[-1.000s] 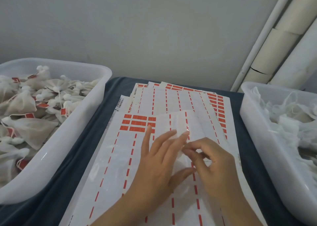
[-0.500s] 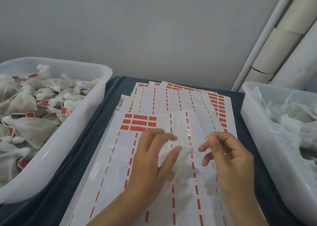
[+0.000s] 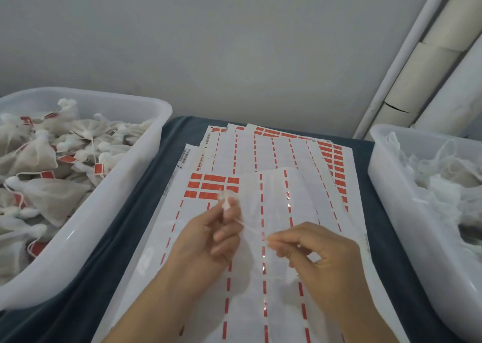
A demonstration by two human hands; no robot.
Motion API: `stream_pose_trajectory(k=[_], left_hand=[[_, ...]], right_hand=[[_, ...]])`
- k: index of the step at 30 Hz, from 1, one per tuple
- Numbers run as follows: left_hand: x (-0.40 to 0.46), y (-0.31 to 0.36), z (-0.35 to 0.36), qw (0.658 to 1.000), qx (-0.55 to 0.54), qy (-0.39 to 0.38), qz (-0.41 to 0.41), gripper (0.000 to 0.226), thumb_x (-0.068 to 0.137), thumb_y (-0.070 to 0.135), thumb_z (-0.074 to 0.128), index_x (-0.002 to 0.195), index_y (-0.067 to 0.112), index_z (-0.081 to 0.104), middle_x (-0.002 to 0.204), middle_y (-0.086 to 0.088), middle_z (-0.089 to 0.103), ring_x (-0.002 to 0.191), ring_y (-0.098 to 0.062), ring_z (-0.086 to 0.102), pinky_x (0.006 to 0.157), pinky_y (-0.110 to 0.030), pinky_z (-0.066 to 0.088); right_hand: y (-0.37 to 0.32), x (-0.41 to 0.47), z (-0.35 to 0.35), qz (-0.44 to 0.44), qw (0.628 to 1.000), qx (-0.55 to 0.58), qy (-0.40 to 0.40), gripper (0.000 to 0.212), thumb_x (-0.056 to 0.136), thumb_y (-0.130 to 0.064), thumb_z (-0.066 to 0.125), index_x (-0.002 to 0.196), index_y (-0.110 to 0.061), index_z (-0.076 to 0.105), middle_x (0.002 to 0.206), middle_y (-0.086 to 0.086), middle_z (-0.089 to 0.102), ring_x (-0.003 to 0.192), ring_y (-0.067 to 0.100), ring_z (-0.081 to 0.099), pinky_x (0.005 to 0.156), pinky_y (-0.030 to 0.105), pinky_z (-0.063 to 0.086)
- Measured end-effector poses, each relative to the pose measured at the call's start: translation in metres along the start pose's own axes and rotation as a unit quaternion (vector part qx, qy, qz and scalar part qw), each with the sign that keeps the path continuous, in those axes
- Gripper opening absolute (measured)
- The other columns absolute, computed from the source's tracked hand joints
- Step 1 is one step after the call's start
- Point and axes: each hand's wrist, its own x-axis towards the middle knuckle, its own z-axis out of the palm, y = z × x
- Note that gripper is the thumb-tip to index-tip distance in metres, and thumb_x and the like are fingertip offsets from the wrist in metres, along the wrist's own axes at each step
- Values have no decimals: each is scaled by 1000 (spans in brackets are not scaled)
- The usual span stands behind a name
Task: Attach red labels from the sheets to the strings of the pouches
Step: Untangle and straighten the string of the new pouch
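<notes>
My left hand [image 3: 208,241] grips a thin white pouch [image 3: 246,254] by its gathered neck, whose knotted top [image 3: 226,199] sticks out above my fingers. The pouch's string [image 3: 249,227] runs taut from there to my right hand [image 3: 320,259], which pinches its end between thumb and forefinger. Both hands hover over the top label sheet [image 3: 273,194], where a small block of red labels [image 3: 212,186] sits at its upper left corner. More sheets lie fanned out beneath it, with red labels [image 3: 336,168] down their right edge.
A white tub [image 3: 117,186] on the left holds several pouches with red labels on them. A second white tub [image 3: 391,199] on the right holds several unlabelled white pouches. Both stand on a dark blue cloth [image 3: 146,186]. Pale pipes [image 3: 422,76] run up the wall at the back right.
My left hand went from flat on the pouch to gripping its neck and lifting it. My right hand drew away to the right, pulling the string out taut.
</notes>
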Motion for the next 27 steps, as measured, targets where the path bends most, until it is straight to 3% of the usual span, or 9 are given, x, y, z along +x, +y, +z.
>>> stream_pose_trajectory(k=[3, 6, 9, 12, 14, 16, 20, 24, 27], left_hand=[[-2, 3, 3, 994, 109, 28, -4, 30, 88, 26, 48, 65, 10, 55, 53, 0, 37, 36, -8, 27, 31, -14, 24], [-5, -5, 7, 958, 282, 40, -12, 44, 96, 26, 40, 55, 13, 49, 51, -2, 34, 37, -9, 28, 34, -15, 27], [1, -9, 13, 914, 393, 77, -69, 50, 95, 20, 37, 46, 15, 43, 45, 1, 33, 35, -9, 25, 38, -16, 22], [5, -21, 12, 835, 525, 87, -139, 44, 94, 16, 42, 51, 13, 38, 28, 5, 34, 23, -6, 26, 36, -16, 21], [1, -25, 10, 752, 644, 93, -103, 42, 94, 17, 43, 52, 15, 39, 26, 9, 35, 22, -5, 31, 35, -12, 27], [4, -29, 10, 721, 692, 18, -29, 40, 96, 21, 37, 57, 18, 42, 34, 14, 40, 31, -1, 37, 39, -9, 30], [-5, -27, 8, 755, 652, -65, 23, 36, 95, 25, 40, 61, 28, 52, 47, 15, 46, 41, 1, 40, 44, -10, 33], [-3, -31, 7, 768, 632, -64, 86, 4, 89, 26, 55, 87, 24, 57, 59, 22, 58, 51, 4, 52, 53, -11, 41], [-3, -31, 6, 783, 609, -71, 103, 8, 90, 27, 57, 94, 21, 60, 64, 17, 62, 54, 0, 51, 56, -15, 45]], right_hand=[[10, 2, -3, 69, 996, -50, 40, 6, 74, -33, 59, 78, -37, 59, 79, -39, 50, 62, -8, 58, 62, -5, 40], [16, 2, -1, 116, 990, -51, 53, 6, 76, -40, 51, 74, -43, 46, 79, -36, 49, 69, -4, 58, 60, -1, 41], [14, 1, 5, 98, 994, -39, 41, 7, 85, -43, 45, 79, -39, 43, 90, -30, 49, 84, -4, 56, 76, -5, 36], [10, -1, 12, 39, 997, -59, 28, 3, 89, -39, 42, 86, -38, 41, 103, -25, 47, 104, -9, 47, 91, -4, 27], [8, -4, 17, 8, 999, -47, -3, 5, 93, -38, 45, 89, -36, 44, 106, -17, 53, 108, -7, 48, 95, 1, 30], [7, -7, 22, 26, 999, -17, -37, 5, 92, -41, 44, 88, -39, 44, 102, -13, 62, 98, 5, 59, 92, 6, 40], [11, -9, 23, 108, 992, 43, -39, 7, 89, -43, 39, 85, -39, 43, 89, -21, 60, 89, 0, 60, 78, 3, 43], [16, -4, 19, 150, 988, 31, 24, 6, 80, -42, 44, 81, -36, 45, 82, -25, 55, 93, -11, 53, 71, 0, 42], [14, -1, 17, 183, 981, 54, 45, 6, 76, -43, 48, 80, -38, 48, 80, -26, 56, 90, -11, 55, 69, 0, 43]])
